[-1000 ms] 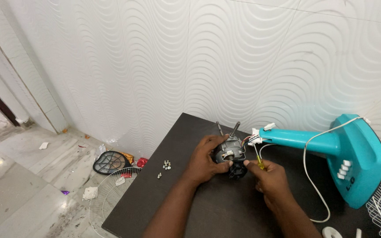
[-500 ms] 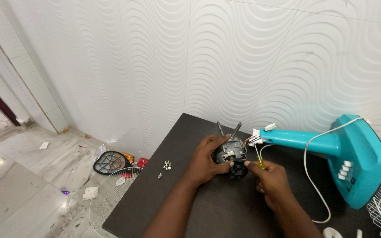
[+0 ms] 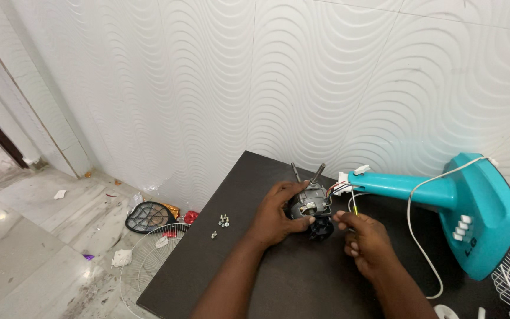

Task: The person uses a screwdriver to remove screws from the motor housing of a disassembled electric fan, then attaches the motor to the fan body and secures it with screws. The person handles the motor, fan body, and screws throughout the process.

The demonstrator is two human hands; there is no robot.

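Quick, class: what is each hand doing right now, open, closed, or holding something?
Left hand: closed around the fan motor.
Right hand: closed, pinching a thin yellow-handled tool at the motor.

Dark table (image 3: pixel 208 269) — loose screws (image 3: pixel 223 222), teal fan stand (image 3: pixel 444 201)

A: Colours?
B: Fan stand (image 3: pixel 444 204) is teal, white buttons (image 3: pixel 461 227), white cord (image 3: pixel 415 236). Fan motor (image 3: pixel 309 204) grey metal with black underside. Table (image 3: pixel 219 266) dark brown, near black.
A: Wall?
B: Wall tiles (image 3: pixel 326 77) white, raised wavy pattern. Floor (image 3: pixel 30 236) pale marbled grey.
A: Small bits?
B: Screws (image 3: pixel 224 221) silver. Screwdriver (image 3: pixel 354 204) shaft yellow-green. Fan guard (image 3: pixel 149 260) on the floor to the left is white wire; black mesh racket (image 3: pixel 149 217) far of it.
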